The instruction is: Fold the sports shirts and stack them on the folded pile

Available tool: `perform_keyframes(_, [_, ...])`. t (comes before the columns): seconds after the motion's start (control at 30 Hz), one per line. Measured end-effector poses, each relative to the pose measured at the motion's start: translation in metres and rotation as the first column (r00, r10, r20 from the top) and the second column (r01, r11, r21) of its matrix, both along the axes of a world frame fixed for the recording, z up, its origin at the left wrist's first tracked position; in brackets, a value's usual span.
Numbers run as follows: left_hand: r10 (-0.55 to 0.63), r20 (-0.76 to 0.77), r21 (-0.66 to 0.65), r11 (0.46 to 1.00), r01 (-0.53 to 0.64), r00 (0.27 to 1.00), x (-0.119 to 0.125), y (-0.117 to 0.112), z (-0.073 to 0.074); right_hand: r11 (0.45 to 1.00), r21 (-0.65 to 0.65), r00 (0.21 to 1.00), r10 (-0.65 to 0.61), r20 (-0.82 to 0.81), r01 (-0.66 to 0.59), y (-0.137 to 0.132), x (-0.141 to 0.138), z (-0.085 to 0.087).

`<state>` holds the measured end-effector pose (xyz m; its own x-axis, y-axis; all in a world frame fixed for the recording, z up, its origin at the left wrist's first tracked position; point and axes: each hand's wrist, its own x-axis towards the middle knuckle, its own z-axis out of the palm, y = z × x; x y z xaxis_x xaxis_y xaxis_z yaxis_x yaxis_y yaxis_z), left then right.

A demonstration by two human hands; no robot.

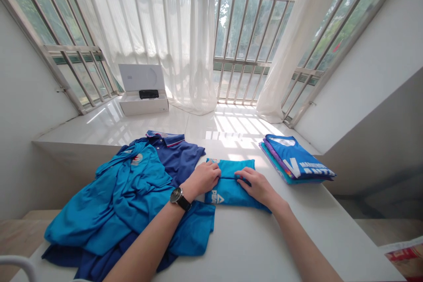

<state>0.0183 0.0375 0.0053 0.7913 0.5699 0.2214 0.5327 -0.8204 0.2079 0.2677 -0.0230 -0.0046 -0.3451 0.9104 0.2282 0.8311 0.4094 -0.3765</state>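
Note:
A turquoise shirt (233, 193) lies folded into a flat rectangle on the white surface, with white lettering near its left side and a fold line across the middle. My left hand (204, 178), with a black-strapped watch on the wrist, has its fingers curled on the shirt's left side at that fold. On the right part of the same fold, the thumb and fingers of my right hand (257, 185) pinch the cloth. Just left of the folded shirt, a loose turquoise shirt (122, 200) lies heaped over a navy polo shirt (180, 158).
A stack of folded shirts (297, 161), blue on top, sits at the right. On the sill at the back left, an open white box (144, 106) holds a black item (148, 94). Sheer curtains (185, 44) hang before barred windows.

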Motion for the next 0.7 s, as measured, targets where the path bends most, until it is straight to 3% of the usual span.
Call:
perform_keyframes(0.17, [-0.044,0.081,-0.035,0.998,0.047,0.996,0.004,-0.007,-0.001,1.0,-0.001,1.0,0.005,-0.021,-0.005,0.003,-0.001,-0.007])
perform_keyframes(0.37, [-0.106,0.047,-0.022,0.994,0.107,0.993,0.012,-0.009,-0.007,1.0,-0.001,1.0,0.008,-0.013,-0.008,0.005,-0.001,-0.011])
perform_keyframes(0.47, [-0.121,0.042,-0.045,0.991,0.123,0.992,0.012,-0.008,-0.008,1.0,-0.007,0.999,-0.002,-0.036,0.002,0.005,0.007,-0.006])
perform_keyframes(0.6, [-0.096,0.054,-0.086,0.991,0.101,0.994,0.01,-0.009,-0.007,0.987,0.069,0.98,-0.134,-0.144,0.145,0.003,0.023,0.007])
perform_keyframes(0.7, [-0.071,0.044,-0.09,0.993,0.075,0.996,0.01,-0.011,-0.005,0.987,0.0,0.959,-0.157,-0.235,0.162,0.001,0.029,0.014])
